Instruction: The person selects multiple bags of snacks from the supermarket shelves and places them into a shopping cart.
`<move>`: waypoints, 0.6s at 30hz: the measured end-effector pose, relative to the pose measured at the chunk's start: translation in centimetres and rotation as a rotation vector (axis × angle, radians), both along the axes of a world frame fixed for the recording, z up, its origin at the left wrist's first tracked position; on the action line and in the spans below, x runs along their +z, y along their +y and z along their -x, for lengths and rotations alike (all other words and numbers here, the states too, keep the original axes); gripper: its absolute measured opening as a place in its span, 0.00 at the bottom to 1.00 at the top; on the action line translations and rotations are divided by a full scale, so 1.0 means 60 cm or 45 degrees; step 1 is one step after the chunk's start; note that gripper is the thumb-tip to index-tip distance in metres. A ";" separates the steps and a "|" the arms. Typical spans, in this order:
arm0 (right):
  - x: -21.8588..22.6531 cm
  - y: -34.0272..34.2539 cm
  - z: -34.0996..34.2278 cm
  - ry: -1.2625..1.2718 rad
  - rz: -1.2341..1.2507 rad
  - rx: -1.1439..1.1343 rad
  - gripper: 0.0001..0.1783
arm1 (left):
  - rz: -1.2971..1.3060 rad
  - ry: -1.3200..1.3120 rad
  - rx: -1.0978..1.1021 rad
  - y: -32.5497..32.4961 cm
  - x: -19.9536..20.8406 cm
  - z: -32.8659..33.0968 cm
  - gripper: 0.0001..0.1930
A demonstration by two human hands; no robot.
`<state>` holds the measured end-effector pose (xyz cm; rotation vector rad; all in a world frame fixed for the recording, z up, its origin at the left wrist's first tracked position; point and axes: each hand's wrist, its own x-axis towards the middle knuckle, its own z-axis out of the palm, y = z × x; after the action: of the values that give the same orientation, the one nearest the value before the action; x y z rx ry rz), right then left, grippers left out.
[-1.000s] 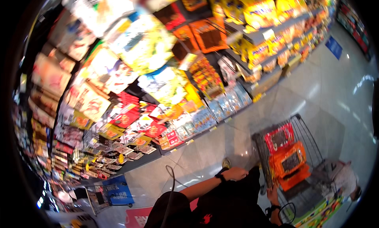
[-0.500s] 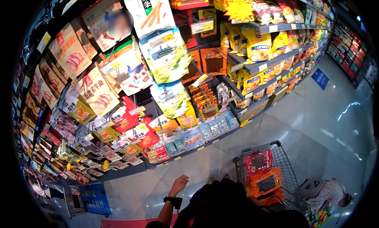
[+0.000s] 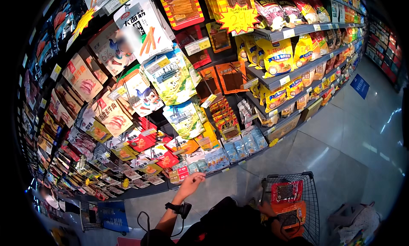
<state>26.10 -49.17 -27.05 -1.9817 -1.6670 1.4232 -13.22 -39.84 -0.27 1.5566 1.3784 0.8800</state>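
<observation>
My left hand (image 3: 191, 185) is stretched out in front of the lowest shelf, its fingers loosely bent and apart, holding nothing I can see. A black band with a small device and a cable (image 3: 182, 208) is on that wrist. My right hand (image 3: 267, 209) is low at the near left side of a wire shopping cart (image 3: 315, 203). Its fingers are dim and partly hidden, so I cannot tell whether they grip the cart. In the cart lie a red snack packet (image 3: 288, 191) and orange snack packets (image 3: 294, 208), next to my right hand.
Snack bags hang in rows on a tall rack (image 3: 170, 82) ahead. Shelves of yellow bags (image 3: 279, 57) run off to the right along a tiled aisle (image 3: 336, 148). A person in light clothing (image 3: 358, 222) is at lower right; another cart (image 3: 90, 216) stands at lower left.
My left hand has moved up toward the bottom shelf. My right hand and forearm now show beside the cart. The view has shifted, so the rack and cart sit lower in it.
</observation>
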 end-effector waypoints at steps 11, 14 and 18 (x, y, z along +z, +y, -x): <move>0.023 0.123 -0.006 0.218 -0.009 0.779 0.14 | -0.372 -0.364 0.563 0.159 0.327 0.111 0.21; 0.375 0.306 0.110 0.670 -0.186 0.398 0.14 | -0.499 -0.444 0.440 0.261 0.340 0.153 0.31; 0.658 0.502 0.273 0.757 -0.696 0.463 0.19 | -0.602 -0.568 0.360 0.396 0.326 0.190 0.39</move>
<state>9.71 -19.05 12.46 -0.8906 -1.8886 1.2854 -24.62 -16.10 19.28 1.3874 1.1226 1.7107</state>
